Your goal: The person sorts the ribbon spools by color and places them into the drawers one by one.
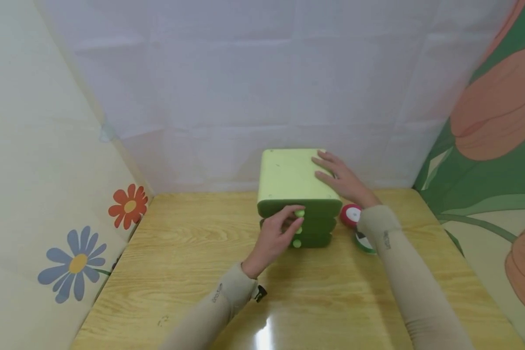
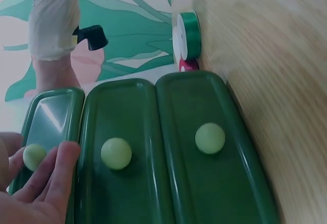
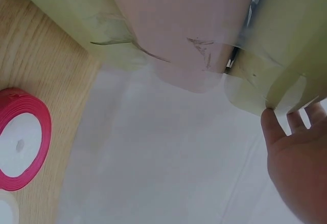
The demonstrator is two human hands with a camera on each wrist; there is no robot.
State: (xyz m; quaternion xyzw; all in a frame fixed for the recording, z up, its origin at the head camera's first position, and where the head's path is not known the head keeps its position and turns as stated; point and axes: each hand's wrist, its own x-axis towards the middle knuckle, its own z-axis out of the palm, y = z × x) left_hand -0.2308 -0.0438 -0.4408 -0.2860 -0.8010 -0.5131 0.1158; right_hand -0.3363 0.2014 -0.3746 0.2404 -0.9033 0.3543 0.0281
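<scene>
A small drawer cabinet [image 1: 288,175] with a pale green top and dark green drawer fronts stands on the table. My left hand [image 1: 273,236] pinches the round pale knob [image 2: 34,157] of the top drawer between thumb and fingers. Below it, the middle knob [image 2: 116,153] and the bottom knob [image 2: 210,138] are untouched. All three drawers look closed from the front. My right hand [image 1: 343,181] rests on the cabinet's top at its right edge, fingers spread; the right wrist view shows those fingertips against the cabinet [image 3: 286,45].
Right of the cabinet lie a red ribbon roll [image 1: 350,215] and a green ribbon roll [image 1: 365,244], partly hidden by the right sleeve. The wooden table [image 1: 192,253] meets a white cloth backdrop [image 1: 218,97] behind the cabinet. Flower-printed sheets hang at both sides.
</scene>
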